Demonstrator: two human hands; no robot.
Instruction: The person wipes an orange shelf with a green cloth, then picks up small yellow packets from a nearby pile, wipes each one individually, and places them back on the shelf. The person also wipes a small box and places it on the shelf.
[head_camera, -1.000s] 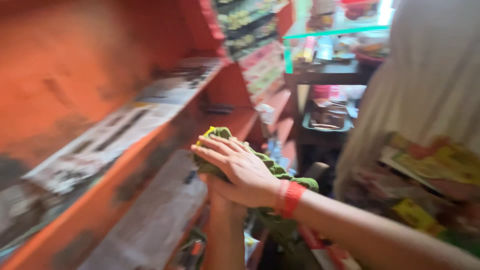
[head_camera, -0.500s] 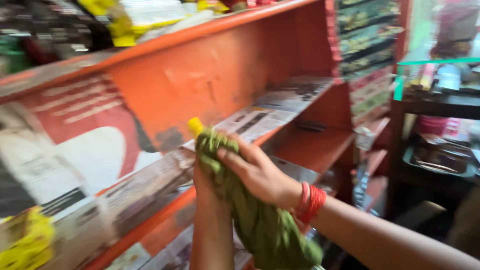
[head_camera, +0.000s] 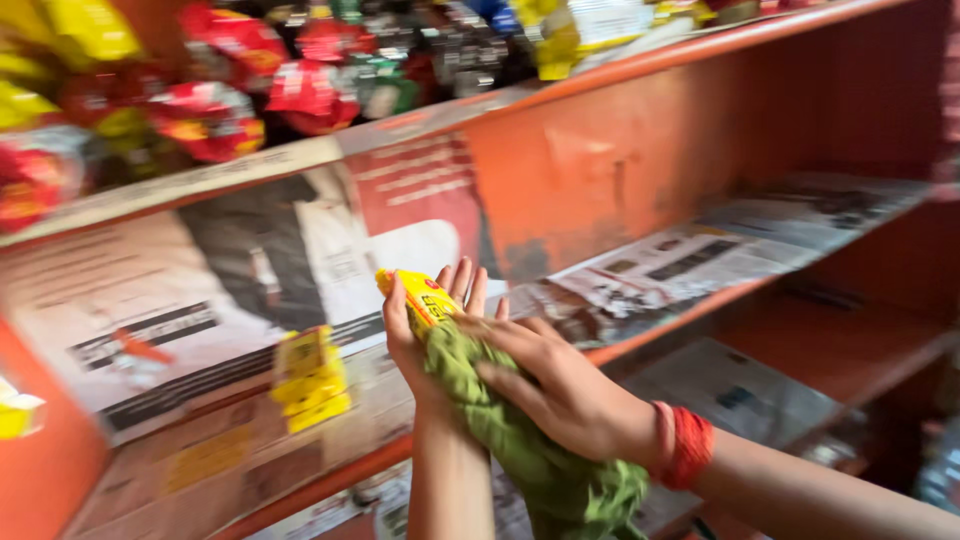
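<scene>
Between the two orange shelf boards, your hands meet in front of the newspaper-lined shelf (head_camera: 640, 285). Your left hand (head_camera: 425, 330) stands upright with its fingers spread open behind a small yellow packet (head_camera: 418, 296), which lies against the palm; the blur keeps you from telling whether the thumb pins it, so the hold there is unclear. Your right hand (head_camera: 560, 390), a red bangle (head_camera: 685, 445) on its wrist, presses a crumpled green cloth (head_camera: 520, 440) against the left palm and wrist, fingers curled over the cloth and gripping it. The cloth touches the packet's lower end and hangs down past both wrists. Just left of your hands, a strip of yellow sachets (head_camera: 308, 380) sits on the same shelf. Well above, the upper shelf carries blurred red and yellow snack packets (head_camera: 210, 110).
</scene>
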